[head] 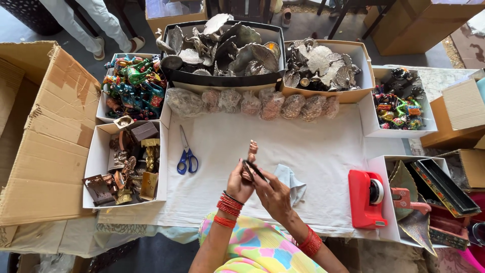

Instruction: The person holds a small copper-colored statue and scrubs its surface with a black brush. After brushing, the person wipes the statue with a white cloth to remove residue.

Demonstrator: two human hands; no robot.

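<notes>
the left hand (239, 183) grips a small brown figurine (250, 154) upright, while the right hand (273, 194) pinches a dark strip (252, 168) against it.

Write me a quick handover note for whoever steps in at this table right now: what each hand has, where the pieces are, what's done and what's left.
Left hand: grip closed around a small copper-coloured figurine, held upright over the white cloth.
Right hand: fingers pressing a dark strip against the figurine's lower part; what the strip is cannot be told.
Nearby: pale blue cloth just right of the hands, blue scissors to the left, red tape dispenser to the right.
Done: a row of wrapped bundles lies along the far edge of the cloth.
Left: the figurine in hand is still bare; the box of mixed figurines on the left holds more unwrapped pieces.
</notes>
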